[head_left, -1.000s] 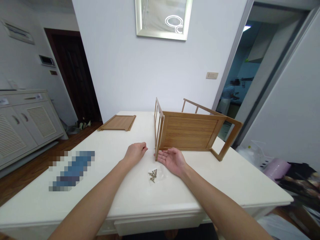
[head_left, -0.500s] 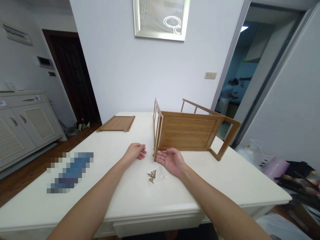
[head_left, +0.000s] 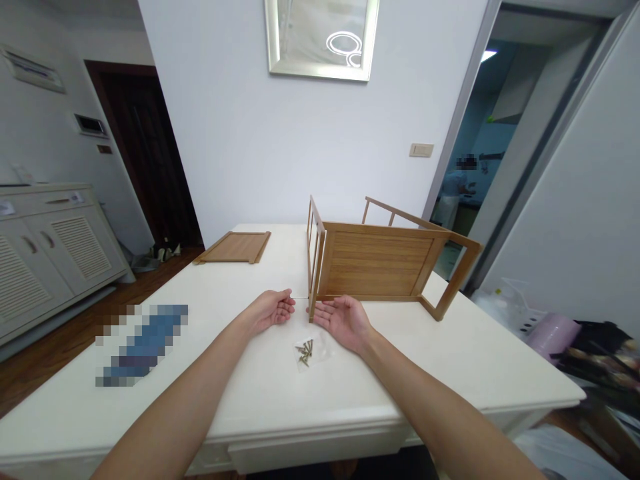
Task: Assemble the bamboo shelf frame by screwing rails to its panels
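Note:
A half-assembled wooden rack (head_left: pixel 377 260) lies on its side on the white table (head_left: pixel 270 393), its slatted side frame (head_left: pixel 316 267) standing toward my left. My left hand (head_left: pixel 270 311) is closed in a pinch on a thin rod that looks like a hex key (head_left: pixel 299 298); its far end meets the lower part of the side frame. My right hand (head_left: pixel 346 323) is palm up, with its fingers passing behind the near post of that frame and supporting it. Several screws (head_left: pixel 306 351) lie on a small clear plastic bag (head_left: pixel 323 348) just in front of my hands.
A separate wooden panel (head_left: pixel 235 247) lies flat at the table's back left. A blurred-out blue item (head_left: pixel 150 343) is on the left side. Beyond the doorway at right, a person (head_left: pixel 455 190) stands in another room. Bags and a pink roll (head_left: pixel 555 337) sit right of the table.
My left hand has rolled slightly, so its curled fingers now show more. The rack and my right hand stay in the same place.

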`<control>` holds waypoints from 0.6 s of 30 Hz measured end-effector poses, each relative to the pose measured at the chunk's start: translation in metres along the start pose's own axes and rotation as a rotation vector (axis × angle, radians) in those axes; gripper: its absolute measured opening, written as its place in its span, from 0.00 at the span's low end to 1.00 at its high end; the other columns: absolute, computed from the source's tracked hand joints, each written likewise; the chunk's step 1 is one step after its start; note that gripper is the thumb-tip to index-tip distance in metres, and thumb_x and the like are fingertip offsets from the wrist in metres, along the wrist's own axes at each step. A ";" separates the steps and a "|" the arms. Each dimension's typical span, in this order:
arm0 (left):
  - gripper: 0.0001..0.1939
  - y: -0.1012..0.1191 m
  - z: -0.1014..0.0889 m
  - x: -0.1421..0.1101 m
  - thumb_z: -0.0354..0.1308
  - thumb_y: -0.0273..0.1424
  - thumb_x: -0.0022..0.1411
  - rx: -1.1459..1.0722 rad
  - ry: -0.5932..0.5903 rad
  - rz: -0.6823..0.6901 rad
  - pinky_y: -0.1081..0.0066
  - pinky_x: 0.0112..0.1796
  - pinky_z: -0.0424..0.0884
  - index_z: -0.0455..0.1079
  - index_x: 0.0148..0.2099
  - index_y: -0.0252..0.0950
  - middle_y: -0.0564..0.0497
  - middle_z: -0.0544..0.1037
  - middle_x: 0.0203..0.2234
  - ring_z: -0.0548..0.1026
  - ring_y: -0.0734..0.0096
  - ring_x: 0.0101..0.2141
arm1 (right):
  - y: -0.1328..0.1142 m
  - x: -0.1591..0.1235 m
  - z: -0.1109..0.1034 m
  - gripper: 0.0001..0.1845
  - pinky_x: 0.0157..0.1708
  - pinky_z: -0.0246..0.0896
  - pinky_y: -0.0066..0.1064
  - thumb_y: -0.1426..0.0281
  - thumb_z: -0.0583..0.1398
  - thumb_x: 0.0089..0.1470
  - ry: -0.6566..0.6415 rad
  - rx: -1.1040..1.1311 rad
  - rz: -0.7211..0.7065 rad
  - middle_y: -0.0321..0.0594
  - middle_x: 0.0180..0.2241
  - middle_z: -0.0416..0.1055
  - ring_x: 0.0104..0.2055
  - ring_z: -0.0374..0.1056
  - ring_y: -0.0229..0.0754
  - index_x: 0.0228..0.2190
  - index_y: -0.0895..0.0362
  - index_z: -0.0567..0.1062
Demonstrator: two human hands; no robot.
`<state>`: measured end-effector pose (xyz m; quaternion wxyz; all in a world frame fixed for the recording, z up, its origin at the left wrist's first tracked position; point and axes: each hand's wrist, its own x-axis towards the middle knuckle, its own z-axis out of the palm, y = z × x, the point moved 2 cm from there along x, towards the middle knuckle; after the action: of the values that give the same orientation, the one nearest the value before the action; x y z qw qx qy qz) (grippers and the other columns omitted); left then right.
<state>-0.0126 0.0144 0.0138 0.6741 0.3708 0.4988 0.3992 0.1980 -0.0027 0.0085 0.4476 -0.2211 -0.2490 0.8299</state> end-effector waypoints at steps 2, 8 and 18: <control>0.17 0.000 0.001 0.000 0.51 0.34 0.68 0.010 0.002 0.005 0.78 0.17 0.67 0.69 0.30 0.28 0.47 0.75 0.18 0.71 0.77 0.15 | 0.000 0.000 0.000 0.04 0.47 0.69 0.43 0.72 0.58 0.42 0.011 -0.007 -0.001 0.54 0.39 0.74 0.45 0.73 0.49 0.26 0.59 0.70; 0.15 0.001 0.001 -0.001 0.50 0.32 0.67 0.146 0.011 0.050 0.78 0.19 0.67 0.69 0.31 0.28 0.47 0.75 0.21 0.71 0.78 0.17 | 0.000 -0.001 0.002 0.03 0.49 0.68 0.41 0.73 0.58 0.42 0.021 -0.007 0.001 0.55 0.37 0.74 0.44 0.73 0.50 0.24 0.60 0.70; 0.10 -0.005 0.001 0.006 0.59 0.34 0.57 0.467 0.042 0.244 0.77 0.19 0.61 0.67 0.29 0.32 0.51 0.75 0.21 0.69 0.78 0.18 | 0.000 0.000 0.001 0.03 0.49 0.68 0.42 0.72 0.58 0.43 0.007 -0.015 -0.005 0.54 0.37 0.75 0.43 0.74 0.49 0.24 0.60 0.70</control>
<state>-0.0094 0.0176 0.0077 0.5067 0.5652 0.5429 0.3592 0.1978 -0.0032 0.0096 0.4487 -0.2266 -0.2543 0.8263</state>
